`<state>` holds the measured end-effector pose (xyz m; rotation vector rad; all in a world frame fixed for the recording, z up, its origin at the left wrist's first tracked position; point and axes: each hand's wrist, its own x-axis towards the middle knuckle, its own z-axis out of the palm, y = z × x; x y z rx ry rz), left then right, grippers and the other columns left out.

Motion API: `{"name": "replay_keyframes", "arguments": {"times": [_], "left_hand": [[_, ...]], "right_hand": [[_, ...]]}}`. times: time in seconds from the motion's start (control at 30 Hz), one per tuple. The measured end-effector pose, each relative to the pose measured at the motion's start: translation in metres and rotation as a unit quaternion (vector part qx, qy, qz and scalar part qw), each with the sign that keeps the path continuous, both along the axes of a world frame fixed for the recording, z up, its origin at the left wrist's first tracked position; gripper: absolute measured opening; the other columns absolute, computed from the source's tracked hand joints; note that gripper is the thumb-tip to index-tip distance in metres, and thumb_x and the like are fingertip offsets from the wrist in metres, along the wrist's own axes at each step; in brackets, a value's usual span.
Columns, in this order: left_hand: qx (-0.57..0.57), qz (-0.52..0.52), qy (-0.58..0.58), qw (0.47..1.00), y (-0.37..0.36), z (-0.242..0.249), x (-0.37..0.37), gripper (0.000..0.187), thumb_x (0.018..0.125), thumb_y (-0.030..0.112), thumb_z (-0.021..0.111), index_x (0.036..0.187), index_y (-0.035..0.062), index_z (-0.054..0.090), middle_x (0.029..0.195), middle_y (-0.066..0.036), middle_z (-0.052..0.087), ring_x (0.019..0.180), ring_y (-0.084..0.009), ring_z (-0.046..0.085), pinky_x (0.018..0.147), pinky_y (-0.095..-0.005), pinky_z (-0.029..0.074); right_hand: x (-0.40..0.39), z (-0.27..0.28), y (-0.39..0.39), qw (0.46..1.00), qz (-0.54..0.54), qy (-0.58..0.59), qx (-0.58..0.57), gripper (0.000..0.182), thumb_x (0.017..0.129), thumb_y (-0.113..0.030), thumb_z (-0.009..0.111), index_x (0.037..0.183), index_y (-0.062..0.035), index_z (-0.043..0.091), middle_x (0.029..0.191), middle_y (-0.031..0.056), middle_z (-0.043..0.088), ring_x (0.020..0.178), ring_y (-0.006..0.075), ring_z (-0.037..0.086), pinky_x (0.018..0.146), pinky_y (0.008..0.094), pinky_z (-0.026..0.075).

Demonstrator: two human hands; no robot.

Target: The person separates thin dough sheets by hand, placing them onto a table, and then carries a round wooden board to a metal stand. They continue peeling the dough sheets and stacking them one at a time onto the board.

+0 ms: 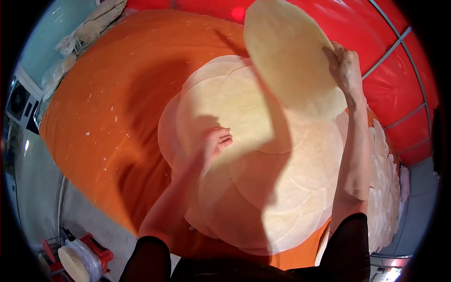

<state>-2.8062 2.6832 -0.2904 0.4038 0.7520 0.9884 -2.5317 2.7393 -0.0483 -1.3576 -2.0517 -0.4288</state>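
Note:
My right hand [347, 68], raised at the upper right, pinches the edge of a thin round flatbread [291, 56]. The sheet hangs tilted from those fingers, its lower edge overlapping the pile in this view. Below it, a broad pile of overlapping round flatbreads [305, 174] is spread over an orange cloth [108, 136]. Over the left part of the pile is my left hand [220, 140], fingers curled together close above the top sheet; what they hold, if anything, is hidden. Shadows of the raised sheet and my arms fall across the pile and cloth.
More pale sheets [383, 188] lie stacked along the right side. A red sheeted wall [394, 84] with metal bars rises behind. At the lower left a red stool [98, 251] stands beside a round pale disc [73, 263] and clear plastic. Wrapped bundles [101, 21] sit at the far left.

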Motion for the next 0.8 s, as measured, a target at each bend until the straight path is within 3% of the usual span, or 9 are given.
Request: {"name": "replay_keyframes", "arguments": {"times": [0.07,0.17,0.23,0.27,0.33,0.4,0.47,0.57,0.8], "left_hand": [[-0.053,0.020,0.012,0.998,0.014,-0.014,0.022,0.005,0.072,0.003,0.053,0.075,-0.0005,0.050,0.079,-0.010,0.052,0.079,-0.0224,0.052,0.077,-0.0346,0.047],[-0.076,0.072,0.004,0.995,0.029,-0.024,0.030,0.005,0.069,0.002,0.054,0.072,0.0008,0.051,0.079,-0.010,0.053,0.079,-0.0227,0.052,0.077,-0.0394,0.047],[-0.066,0.005,0.085,0.994,0.032,-0.015,0.031,0.006,0.069,0.001,0.052,0.074,0.0009,0.050,0.080,-0.011,0.053,0.079,-0.0239,0.053,0.076,-0.0412,0.046],[-0.061,-0.028,0.125,0.990,0.033,-0.012,0.032,0.007,0.069,0.001,0.051,0.075,0.0009,0.050,0.080,-0.011,0.053,0.079,-0.0245,0.053,0.076,-0.0422,0.046],[-0.075,-0.047,0.097,0.991,0.040,-0.018,0.034,0.015,0.067,-0.001,0.048,0.082,-0.0006,0.050,0.086,-0.013,0.054,0.082,-0.0273,0.053,0.078,-0.0435,0.045],[-0.045,-0.064,0.039,0.996,0.043,-0.020,0.038,0.023,0.066,-0.004,0.044,0.088,-0.0018,0.049,0.094,-0.015,0.053,0.089,-0.0301,0.052,0.083,-0.0454,0.041],[0.031,-0.079,-0.046,0.995,0.041,-0.009,0.041,0.031,0.064,-0.007,0.039,0.094,-0.0025,0.046,0.105,-0.018,0.051,0.100,-0.0330,0.048,0.092,-0.0479,0.034],[0.057,-0.095,-0.044,0.993,0.037,0.019,0.042,0.044,0.058,-0.009,0.038,0.102,-0.0045,0.042,0.111,-0.019,0.046,0.108,-0.0331,0.043,0.096,-0.0480,0.028],[0.061,-0.052,-0.068,0.994,0.039,0.012,0.059,0.036,0.062,-0.009,0.039,0.097,-0.0030,0.043,0.108,-0.019,0.047,0.107,-0.0324,0.042,0.094,-0.0462,0.032]], "right_hand": [[-0.003,-0.012,0.004,0.992,0.046,-0.105,0.051,0.023,0.064,0.002,0.051,0.085,-0.0008,0.059,0.058,0.0206,0.052,0.049,0.0246,0.056,0.048,0.0352,0.044],[-0.007,-0.117,0.015,0.993,0.106,-0.018,-0.057,0.024,0.063,0.003,0.048,0.084,-0.0032,0.058,0.086,0.0143,0.058,0.079,0.0208,0.056,0.067,0.0278,0.044],[-0.026,-0.197,0.003,0.893,0.158,0.350,-0.236,0.017,0.073,-0.004,0.042,0.081,-0.0023,0.056,0.076,0.0083,0.057,0.071,0.0186,0.054,0.064,0.0271,0.043],[-0.038,-0.223,-0.013,0.934,0.105,0.283,-0.191,0.018,0.074,-0.009,0.041,0.084,-0.0031,0.055,0.079,0.0090,0.057,0.072,0.0183,0.054,0.062,0.0285,0.043],[-0.040,-0.260,-0.039,0.991,0.035,-0.032,-0.128,0.029,0.065,-0.007,0.053,0.094,-0.0029,0.054,0.093,0.0127,0.056,0.085,0.0235,0.055,0.072,0.0331,0.046],[-0.053,-0.261,-0.063,0.992,0.011,-0.022,-0.125,0.050,0.059,-0.005,0.058,0.108,0.0013,0.048,0.104,0.0178,0.054,0.096,0.0299,0.052,0.083,0.0349,0.043],[-0.057,-0.261,-0.074,0.993,0.017,-0.013,-0.119,0.052,0.059,-0.006,0.060,0.109,0.0016,0.048,0.106,0.0187,0.053,0.097,0.0302,0.052,0.083,0.0356,0.043],[-0.056,-0.255,-0.084,0.990,0.036,0.060,-0.126,0.052,0.060,-0.006,0.060,0.109,0.0022,0.047,0.105,0.0188,0.053,0.097,0.0304,0.052,0.084,0.0359,0.042],[-0.032,-0.250,-0.067,0.984,0.022,0.053,-0.168,0.049,0.071,-0.017,0.060,0.115,-0.0031,0.044,0.102,0.0159,0.055,0.089,0.0289,0.055,0.071,0.0349,0.048]]}}
